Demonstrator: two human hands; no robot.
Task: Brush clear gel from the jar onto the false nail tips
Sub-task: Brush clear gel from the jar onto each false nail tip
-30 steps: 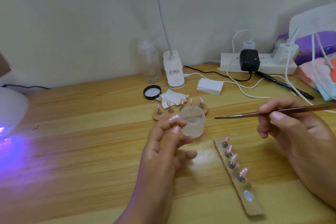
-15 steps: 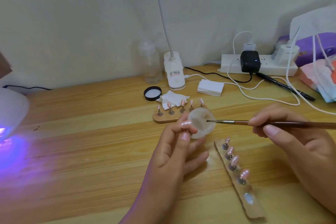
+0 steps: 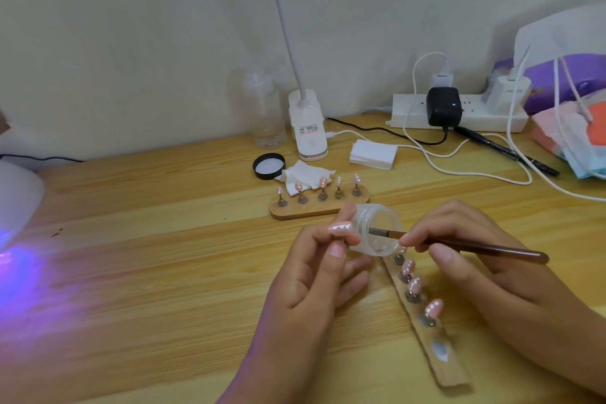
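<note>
The brush (image 3: 475, 248) dips into the tilted gel jar (image 3: 377, 229).
The left hand (image 3: 314, 275) grips the jar and pinches a pink nail tip (image 3: 339, 227) just left of its mouth; the right hand (image 3: 465, 256) grips the brush, which lies right-to-left.

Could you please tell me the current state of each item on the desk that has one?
jar: open, tilted, held by left hand.
brush: held by right hand, tip inside jar.
black lid: off, lying on desk.
near holder: four nail tips mounted, one spot empty.
far holder: five mounted.
curing lamp: on, glowing purple.
black adapter: plugged in, light on.
</note>
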